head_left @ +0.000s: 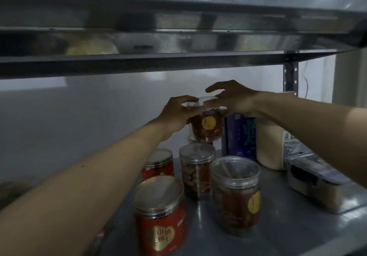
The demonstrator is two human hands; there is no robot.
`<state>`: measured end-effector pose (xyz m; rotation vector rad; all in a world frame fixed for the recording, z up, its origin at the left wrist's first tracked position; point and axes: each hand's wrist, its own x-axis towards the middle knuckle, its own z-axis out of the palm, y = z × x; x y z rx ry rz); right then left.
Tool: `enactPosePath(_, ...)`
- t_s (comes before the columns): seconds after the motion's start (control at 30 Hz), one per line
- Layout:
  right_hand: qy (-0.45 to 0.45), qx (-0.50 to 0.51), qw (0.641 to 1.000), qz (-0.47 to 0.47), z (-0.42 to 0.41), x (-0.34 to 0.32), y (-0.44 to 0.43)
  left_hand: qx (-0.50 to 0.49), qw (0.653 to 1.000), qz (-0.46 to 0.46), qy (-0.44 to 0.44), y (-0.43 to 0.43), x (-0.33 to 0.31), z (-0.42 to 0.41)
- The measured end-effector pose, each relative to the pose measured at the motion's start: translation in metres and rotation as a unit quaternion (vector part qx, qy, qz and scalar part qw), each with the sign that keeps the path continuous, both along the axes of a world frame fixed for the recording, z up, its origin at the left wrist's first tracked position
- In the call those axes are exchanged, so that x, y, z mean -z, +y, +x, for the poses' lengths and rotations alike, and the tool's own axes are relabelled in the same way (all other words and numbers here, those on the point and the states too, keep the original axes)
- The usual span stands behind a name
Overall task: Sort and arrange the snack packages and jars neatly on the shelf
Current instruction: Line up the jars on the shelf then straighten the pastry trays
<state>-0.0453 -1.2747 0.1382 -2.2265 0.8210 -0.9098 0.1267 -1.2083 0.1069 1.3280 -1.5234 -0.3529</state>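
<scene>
Both my hands hold a clear jar (pixel 206 125) with dark contents and a round yellow label, raised at the back of the metal shelf (pixel 278 234). My left hand (pixel 179 112) grips its left side near the lid. My right hand (pixel 232 100) curls over the lid from the right. The jar sits on or just above another jar (pixel 193 139), mostly hidden below it. In front stand a clear jar of nuts (pixel 196 172), a clear jar with a yellow label (pixel 236 194), and two red-labelled jars (pixel 158 164) (pixel 160 216).
A dark blue box (pixel 240 134) and a beige pouch (pixel 272 146) stand at the back right. A clear lidded container (pixel 317 184) lies at the right. The upper shelf's edge (pixel 139 63) hangs low overhead. A shelf post (pixel 291 77) rises at the right.
</scene>
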Motion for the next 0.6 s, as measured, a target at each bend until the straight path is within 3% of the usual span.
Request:
enactPosePath(0.17,0.024,0.032,0.999,-0.012,-0.023,0.012,-0.008,0.016,1.0,0.021,-0.013,-0.016,0.011,-0.019)
enactPosePath(0.6,0.075,0.03,0.994,0.07,-0.044,0.059,-0.023,0.038,0.983,0.125,-0.129,-0.033,0.038,-0.031)
